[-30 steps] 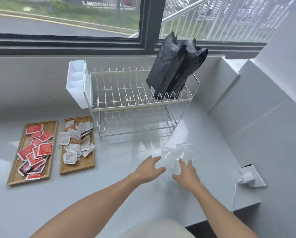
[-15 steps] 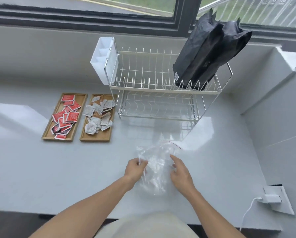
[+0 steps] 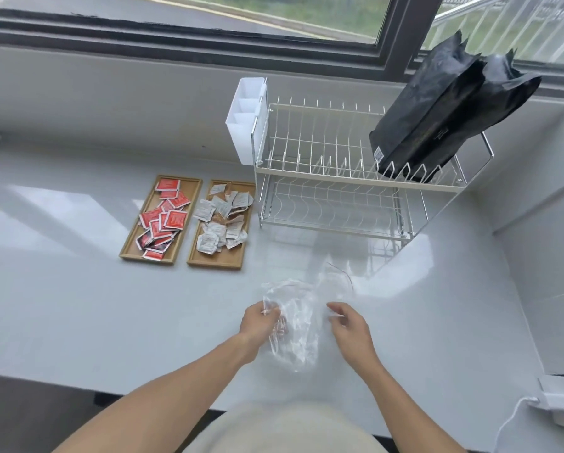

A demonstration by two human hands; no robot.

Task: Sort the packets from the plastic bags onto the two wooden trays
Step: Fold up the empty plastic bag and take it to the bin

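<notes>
Both hands [image 3: 302, 325] pinch a clear plastic bag [image 3: 295, 331] (long axis running away from the person).

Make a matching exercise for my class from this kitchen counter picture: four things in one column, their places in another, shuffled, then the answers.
Things:
1. red packets
2. white packets
3. black bags
4. clear plastic bag

Places:
A. top tier of the wire dish rack
B. right wooden tray
C. between the two hands
D. left wooden tray

Pairs: 1-D, 2-B, 3-A, 4-C
</notes>
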